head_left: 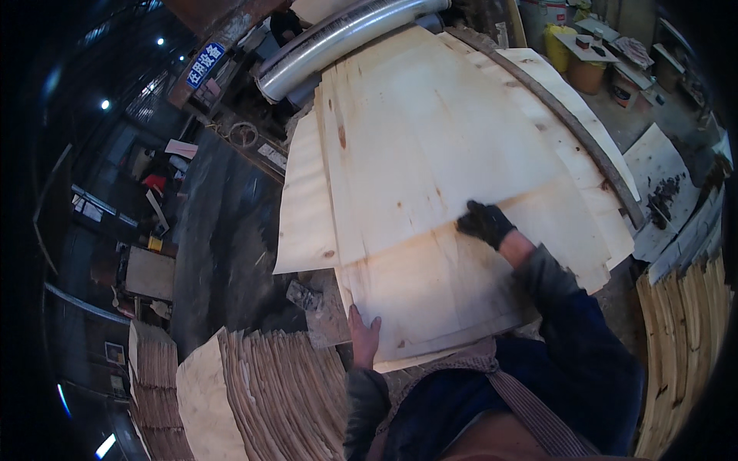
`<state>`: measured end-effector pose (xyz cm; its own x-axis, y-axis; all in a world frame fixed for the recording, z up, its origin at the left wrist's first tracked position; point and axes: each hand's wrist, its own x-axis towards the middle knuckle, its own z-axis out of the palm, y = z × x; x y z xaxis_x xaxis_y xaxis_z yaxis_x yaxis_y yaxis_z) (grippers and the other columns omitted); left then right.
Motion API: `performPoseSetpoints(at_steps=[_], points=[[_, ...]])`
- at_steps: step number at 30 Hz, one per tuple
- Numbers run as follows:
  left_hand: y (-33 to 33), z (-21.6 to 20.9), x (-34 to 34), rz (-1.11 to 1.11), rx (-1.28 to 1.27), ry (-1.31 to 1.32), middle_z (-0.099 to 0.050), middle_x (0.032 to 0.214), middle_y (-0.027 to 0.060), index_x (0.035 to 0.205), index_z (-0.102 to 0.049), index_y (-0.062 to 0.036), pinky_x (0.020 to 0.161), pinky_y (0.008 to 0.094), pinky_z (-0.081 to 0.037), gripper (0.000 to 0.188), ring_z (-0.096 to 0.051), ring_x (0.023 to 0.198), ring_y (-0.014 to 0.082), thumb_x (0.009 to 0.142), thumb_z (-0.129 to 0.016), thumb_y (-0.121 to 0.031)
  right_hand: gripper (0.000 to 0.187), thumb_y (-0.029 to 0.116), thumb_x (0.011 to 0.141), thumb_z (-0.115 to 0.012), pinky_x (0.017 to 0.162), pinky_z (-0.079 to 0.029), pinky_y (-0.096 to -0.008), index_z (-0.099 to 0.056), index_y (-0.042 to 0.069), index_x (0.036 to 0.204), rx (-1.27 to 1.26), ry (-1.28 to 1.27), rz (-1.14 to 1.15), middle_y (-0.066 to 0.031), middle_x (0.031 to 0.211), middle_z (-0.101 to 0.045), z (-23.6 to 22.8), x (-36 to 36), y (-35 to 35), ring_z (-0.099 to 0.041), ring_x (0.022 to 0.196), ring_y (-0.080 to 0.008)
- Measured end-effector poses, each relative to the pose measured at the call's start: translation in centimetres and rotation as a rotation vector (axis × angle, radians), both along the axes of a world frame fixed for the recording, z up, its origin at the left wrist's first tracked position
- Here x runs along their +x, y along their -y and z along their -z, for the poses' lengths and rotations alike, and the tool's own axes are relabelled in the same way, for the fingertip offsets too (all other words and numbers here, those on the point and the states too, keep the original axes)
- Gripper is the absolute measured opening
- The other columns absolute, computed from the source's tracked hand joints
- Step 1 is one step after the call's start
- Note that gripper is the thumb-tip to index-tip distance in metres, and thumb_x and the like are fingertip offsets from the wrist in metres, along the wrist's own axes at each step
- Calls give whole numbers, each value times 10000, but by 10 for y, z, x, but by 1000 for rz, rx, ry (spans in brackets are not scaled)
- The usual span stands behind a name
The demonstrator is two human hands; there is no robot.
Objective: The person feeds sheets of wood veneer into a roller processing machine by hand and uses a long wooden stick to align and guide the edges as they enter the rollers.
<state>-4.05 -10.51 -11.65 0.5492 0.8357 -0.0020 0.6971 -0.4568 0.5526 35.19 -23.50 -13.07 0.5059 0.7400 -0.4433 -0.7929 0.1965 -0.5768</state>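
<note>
Pale wood veneer sheets (415, 154) lie overlapped in front of me, with dark knots and streaks. My left hand (364, 336), bare, is at the near left edge of the sheets, its thumb and index finger spread apart. My right hand (486, 223), in a black glove, is curled at the near edge of an upper sheet, where that sheet ends across a lower one. The glove's dark fingers are bunched together on this edge; their tips are hard to make out. A shiny metal roller (346, 46) spans the far end of the sheets.
A thick stack of veneer (284, 392) stands at lower left, with another veneer stack (684, 338) at right. A long dark curved bar (561, 115) runs along the sheets' right side. Machinery with a handwheel (244, 135) stands far left; a yellow container (560, 48) is far right.
</note>
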Motion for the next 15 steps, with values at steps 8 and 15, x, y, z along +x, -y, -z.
performPoseSetpoints(at_steps=[8,15], points=[[-22,24,-13,-31,-260,237,-378,1346,217,1364,-240,53,1037,355,-298,729,-370,1248,297,759,-631,-55,190,100,851,-567,909,-451,-499,-563,42,1032,381,-97,50,-144,1024,-610,3,17,-52,-574,994,-337],[-4,-52,8,-13,-632,601,-472,1296,124,1356,-317,11,997,301,-329,650,-442,1198,201,738,-450,165,393,117,869,-562,929,-434,-503,-438,-7,1221,257,-156,-345,-212,1138,-535,5,-117,85,-541,1054,-366]])
